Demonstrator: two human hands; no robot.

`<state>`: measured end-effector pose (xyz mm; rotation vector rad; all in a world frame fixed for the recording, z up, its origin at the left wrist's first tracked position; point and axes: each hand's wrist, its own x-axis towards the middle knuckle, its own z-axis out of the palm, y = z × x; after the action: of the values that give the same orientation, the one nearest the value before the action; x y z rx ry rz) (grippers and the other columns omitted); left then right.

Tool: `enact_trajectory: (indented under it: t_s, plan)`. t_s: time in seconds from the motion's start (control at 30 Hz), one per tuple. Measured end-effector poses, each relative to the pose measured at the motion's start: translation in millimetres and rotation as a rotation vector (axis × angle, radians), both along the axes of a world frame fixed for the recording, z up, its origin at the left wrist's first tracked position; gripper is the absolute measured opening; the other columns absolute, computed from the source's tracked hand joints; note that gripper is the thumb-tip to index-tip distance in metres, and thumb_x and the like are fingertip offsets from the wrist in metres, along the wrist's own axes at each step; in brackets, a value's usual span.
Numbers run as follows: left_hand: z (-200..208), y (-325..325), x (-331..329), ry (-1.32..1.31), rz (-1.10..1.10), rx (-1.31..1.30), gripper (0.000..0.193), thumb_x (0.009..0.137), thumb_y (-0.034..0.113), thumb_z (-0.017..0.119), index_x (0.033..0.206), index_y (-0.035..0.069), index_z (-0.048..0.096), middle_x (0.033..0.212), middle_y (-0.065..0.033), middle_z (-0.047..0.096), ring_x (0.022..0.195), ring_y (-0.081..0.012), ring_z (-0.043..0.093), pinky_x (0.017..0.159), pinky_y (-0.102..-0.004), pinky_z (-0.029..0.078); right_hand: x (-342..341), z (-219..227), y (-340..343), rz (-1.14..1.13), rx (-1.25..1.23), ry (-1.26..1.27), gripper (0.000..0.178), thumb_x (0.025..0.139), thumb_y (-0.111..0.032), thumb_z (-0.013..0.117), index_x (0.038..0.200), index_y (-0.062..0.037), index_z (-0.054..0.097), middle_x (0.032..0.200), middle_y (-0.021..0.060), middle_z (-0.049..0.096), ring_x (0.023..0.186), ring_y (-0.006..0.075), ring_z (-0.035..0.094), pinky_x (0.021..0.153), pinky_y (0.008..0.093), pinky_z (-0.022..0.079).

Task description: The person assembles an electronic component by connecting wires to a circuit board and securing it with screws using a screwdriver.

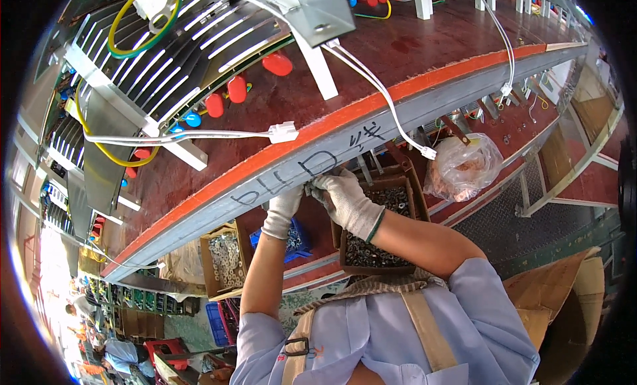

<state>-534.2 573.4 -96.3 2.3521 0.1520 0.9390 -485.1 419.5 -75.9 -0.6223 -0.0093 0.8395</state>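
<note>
My left hand and my right hand, both in pale knit gloves, meet just below the grey side of the bench. The fingers of both are bent and pressed together around something small and greyish, too hidden to name. Beneath my right hand stands a cardboard box of small dark metal parts. A blue bin of small metal pieces sits below my left hand. Farther left, another cardboard box holds shiny washer-like rings.
Metal-finned units with red and blue caps stand on the dark red benchtop. A white wire connector lies near its edge; another connector dangles over. A clear bag of copper-coloured parts rests right. Large cardboard is lower right.
</note>
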Motion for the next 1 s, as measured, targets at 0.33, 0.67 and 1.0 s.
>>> enact_trajectory:
  t_s: [0.33, 0.67, 1.0]
  plan:
    - [9, -21, 10, -0.087, 0.039, -0.212, 0.031, 0.076, 0.002, 0.072, 0.105, 0.000, 0.062, 0.100, -0.0073, 0.064, 0.088, -0.0160, 0.059, 0.078, -0.0291, 0.049, 0, 2, -1, -0.041, 0.005, -0.004, 0.019, 0.083, 0.000, 0.060, 0.099, -0.0089, 0.055, 0.087, 0.0046, 0.063, 0.073, 0.0159, 0.062, 0.065, 0.0261, 0.054]
    - [-1, 1, 4, -0.024, -0.065, 0.030, 0.025, 0.080, 0.001, 0.069, 0.104, -0.001, 0.061, 0.102, -0.0092, 0.065, 0.091, -0.0189, 0.061, 0.080, -0.0296, 0.049, 4, -9, -1, 0.058, -0.005, -0.075, 0.020, 0.081, 0.002, 0.060, 0.098, -0.0083, 0.055, 0.085, 0.0045, 0.062, 0.074, 0.0157, 0.062, 0.066, 0.0285, 0.054]
    - [10, -21, 1, -0.111, 0.030, 0.005, 0.027, 0.080, 0.008, 0.070, 0.105, -0.001, 0.061, 0.099, -0.0110, 0.065, 0.090, -0.0213, 0.062, 0.079, -0.0330, 0.049, 2, 6, -13, 0.028, -0.003, -0.079, 0.015, 0.082, 0.001, 0.058, 0.094, -0.0071, 0.057, 0.083, 0.0053, 0.062, 0.070, 0.0167, 0.062, 0.060, 0.0274, 0.053]
